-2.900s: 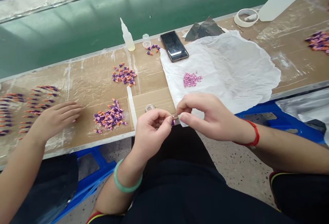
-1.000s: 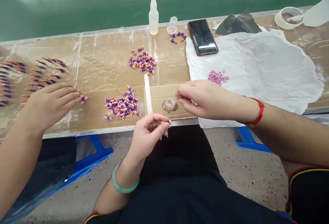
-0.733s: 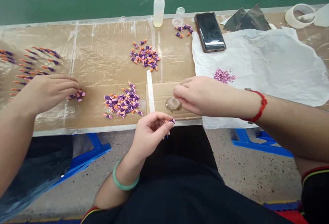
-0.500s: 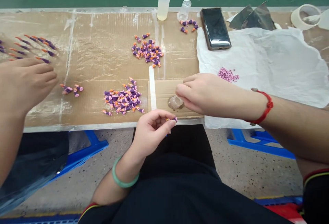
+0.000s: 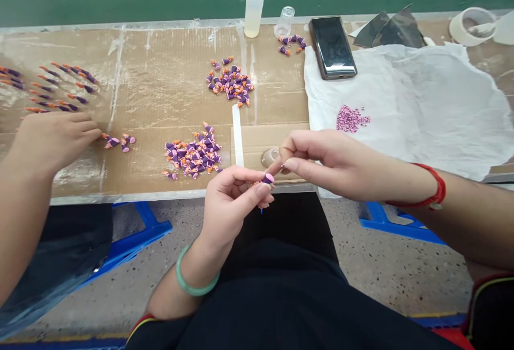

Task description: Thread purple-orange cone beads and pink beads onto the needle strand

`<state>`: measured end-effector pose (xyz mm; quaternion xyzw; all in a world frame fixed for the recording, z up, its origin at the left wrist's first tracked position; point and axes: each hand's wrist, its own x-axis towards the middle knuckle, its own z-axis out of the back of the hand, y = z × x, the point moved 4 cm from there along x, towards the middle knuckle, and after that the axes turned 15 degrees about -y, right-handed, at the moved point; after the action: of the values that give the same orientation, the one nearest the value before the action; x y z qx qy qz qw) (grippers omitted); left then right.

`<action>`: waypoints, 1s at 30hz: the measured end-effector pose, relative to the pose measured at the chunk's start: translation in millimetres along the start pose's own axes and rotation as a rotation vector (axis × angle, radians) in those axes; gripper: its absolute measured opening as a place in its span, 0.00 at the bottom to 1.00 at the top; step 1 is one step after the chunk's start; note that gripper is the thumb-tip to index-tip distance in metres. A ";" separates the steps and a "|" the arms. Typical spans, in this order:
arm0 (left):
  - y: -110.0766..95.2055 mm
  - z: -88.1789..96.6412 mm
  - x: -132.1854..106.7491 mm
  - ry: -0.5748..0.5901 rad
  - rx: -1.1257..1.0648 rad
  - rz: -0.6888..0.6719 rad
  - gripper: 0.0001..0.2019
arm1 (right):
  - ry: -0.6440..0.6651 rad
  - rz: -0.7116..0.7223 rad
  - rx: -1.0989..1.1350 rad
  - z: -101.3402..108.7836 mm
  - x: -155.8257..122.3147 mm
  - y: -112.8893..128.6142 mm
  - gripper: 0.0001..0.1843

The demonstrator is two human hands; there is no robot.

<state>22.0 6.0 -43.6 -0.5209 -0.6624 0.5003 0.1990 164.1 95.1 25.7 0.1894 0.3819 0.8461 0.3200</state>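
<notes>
My left hand (image 5: 233, 200) holds a small purple-and-orange cone-shaped piece (image 5: 268, 179) between thumb and fingertips, just over the bench's front edge. My right hand (image 5: 321, 160) comes in from the right, pinching something tiny that its fingers hide, almost touching that piece. Under those fingertips sits a shallow glass dish (image 5: 270, 157) on a cardboard sheet (image 5: 257, 138). A heap of similar pieces (image 5: 190, 152) lies left of my hands. A co-worker's hand (image 5: 52, 138) rests farther left, beside rows of laid-out pieces (image 5: 60, 88).
Along the back stand a plastic squeeze bottle (image 5: 254, 7), a small clear cup (image 5: 285, 22), a phone (image 5: 332, 47) and a tape roll (image 5: 471, 26). Crumpled white paper (image 5: 421, 104) carries tiny pink beads (image 5: 352, 119). Blue stool frames (image 5: 136, 232) stand below the bench.
My right hand has left the glass dish and moved down-left to the piece in my left hand. The co-worker's hand has shifted along the bench, and a few pieces now lie near it.
</notes>
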 end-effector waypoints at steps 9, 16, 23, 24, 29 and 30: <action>-14.6 -10.4 -19.2 0.031 -0.020 -0.113 0.05 | -0.033 0.056 0.163 -1.5 -18.4 19.2 0.10; -20.8 -15.1 -25.5 0.017 0.003 -0.177 0.06 | -0.077 0.105 0.148 1.0 -25.8 25.1 0.07; -22.3 -17.9 -28.5 0.027 0.004 -0.209 0.06 | -0.097 0.149 0.096 1.8 -28.2 31.5 0.09; -22.6 -18.0 -28.7 0.025 0.003 -0.211 0.06 | -0.097 0.156 0.076 1.6 -28.4 32.5 0.09; -26.4 -17.8 -29.9 0.001 0.002 -0.235 0.05 | -0.086 0.199 -0.028 -0.4 -28.6 36.8 0.09; -27.0 -17.6 -30.1 0.000 -0.001 -0.240 0.05 | -0.094 0.217 -0.046 -1.1 -28.1 37.8 0.09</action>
<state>34.0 -11.6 -4.9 -0.4379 -0.7203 0.4726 0.2571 168.8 56.3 51.8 0.2614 0.3242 0.8745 0.2485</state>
